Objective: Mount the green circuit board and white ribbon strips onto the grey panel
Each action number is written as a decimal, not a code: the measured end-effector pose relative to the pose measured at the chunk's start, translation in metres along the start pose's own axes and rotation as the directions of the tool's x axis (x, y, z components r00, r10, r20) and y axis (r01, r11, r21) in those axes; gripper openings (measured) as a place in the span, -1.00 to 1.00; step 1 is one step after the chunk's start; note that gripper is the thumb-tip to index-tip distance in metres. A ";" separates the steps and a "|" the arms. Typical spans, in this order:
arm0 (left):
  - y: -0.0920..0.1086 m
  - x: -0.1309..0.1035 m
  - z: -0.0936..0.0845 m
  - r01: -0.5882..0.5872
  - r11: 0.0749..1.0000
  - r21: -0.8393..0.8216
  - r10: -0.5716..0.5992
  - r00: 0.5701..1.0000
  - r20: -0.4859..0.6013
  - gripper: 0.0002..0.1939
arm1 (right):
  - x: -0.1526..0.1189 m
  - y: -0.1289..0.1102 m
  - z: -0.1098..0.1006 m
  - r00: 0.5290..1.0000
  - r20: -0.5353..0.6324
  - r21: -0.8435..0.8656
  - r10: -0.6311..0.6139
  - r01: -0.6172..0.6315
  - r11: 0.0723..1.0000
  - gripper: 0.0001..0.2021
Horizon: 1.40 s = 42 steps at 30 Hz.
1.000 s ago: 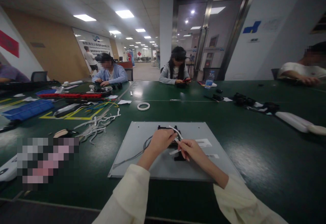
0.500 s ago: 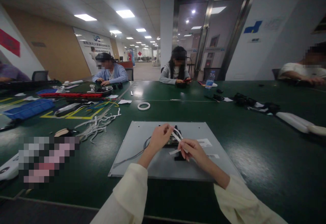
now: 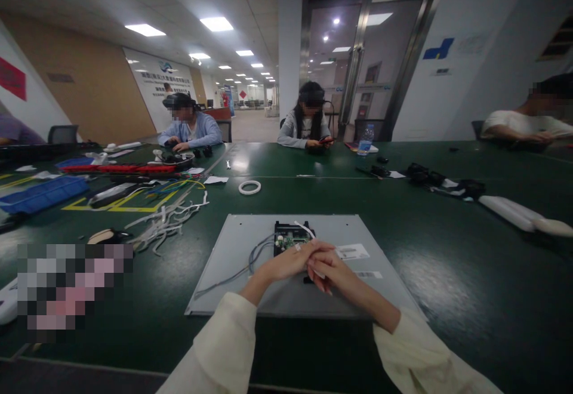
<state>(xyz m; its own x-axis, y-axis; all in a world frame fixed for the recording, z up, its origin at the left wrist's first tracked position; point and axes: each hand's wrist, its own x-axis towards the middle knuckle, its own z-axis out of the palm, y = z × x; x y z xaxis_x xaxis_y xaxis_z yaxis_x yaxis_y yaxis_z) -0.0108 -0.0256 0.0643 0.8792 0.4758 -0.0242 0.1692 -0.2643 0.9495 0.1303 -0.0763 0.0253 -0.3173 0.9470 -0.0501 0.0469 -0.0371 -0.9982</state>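
A flat grey panel (image 3: 215, 286) lies on the green table in front of me. On it sits a black bracket with a green circuit board (image 3: 286, 240), partly covered by my hands. My left hand (image 3: 290, 261) has its fingers closed over those of my right hand (image 3: 333, 267), just above the board. A thin white strip (image 3: 305, 227) runs into the closed fingers, its free end poking up past them. The rest of the strip is hidden. Grey cables (image 3: 253, 259) trail from the board across the panel's left side. White labels (image 3: 353, 252) are stuck right of the bracket.
A roll of white tape (image 3: 249, 187) lies beyond the panel. To the left are a heap of white strips (image 3: 165, 222), a blue tray (image 3: 45, 194) and coloured wires. Black parts (image 3: 447, 180) and a white object (image 3: 505, 212) lie right. Several people sit around the table.
My left hand has come down and right along the white strip onto my right hand. More of the circuit board shows. The view has shifted slightly.
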 end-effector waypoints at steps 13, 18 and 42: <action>0.000 0.001 -0.004 -0.116 0.993 -0.029 0.107 0.972 -0.208 -0.50 | 0.000 -0.005 0.002 1.000 -0.024 0.045 0.016 -0.015 0.999 -0.52; -0.003 0.003 -0.011 -0.127 0.992 -0.021 0.116 0.950 -0.291 -0.47 | 0.000 -0.005 -0.001 0.998 -0.065 0.020 0.012 -0.010 1.000 -0.52; -0.024 0.011 -0.033 0.078 0.945 0.317 0.131 0.797 -0.589 -0.57 | 0.007 0.003 -0.007 0.978 -0.202 -0.110 -0.061 0.039 0.993 -0.54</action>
<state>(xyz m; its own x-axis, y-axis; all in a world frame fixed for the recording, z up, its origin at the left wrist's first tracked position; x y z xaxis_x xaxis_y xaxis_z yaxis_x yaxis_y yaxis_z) -0.0202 0.0132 0.0511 0.4609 0.8389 0.2897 0.3697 -0.4782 0.7966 0.1344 -0.0674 0.0225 -0.1220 0.9924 0.0180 0.1387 0.0350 -0.9897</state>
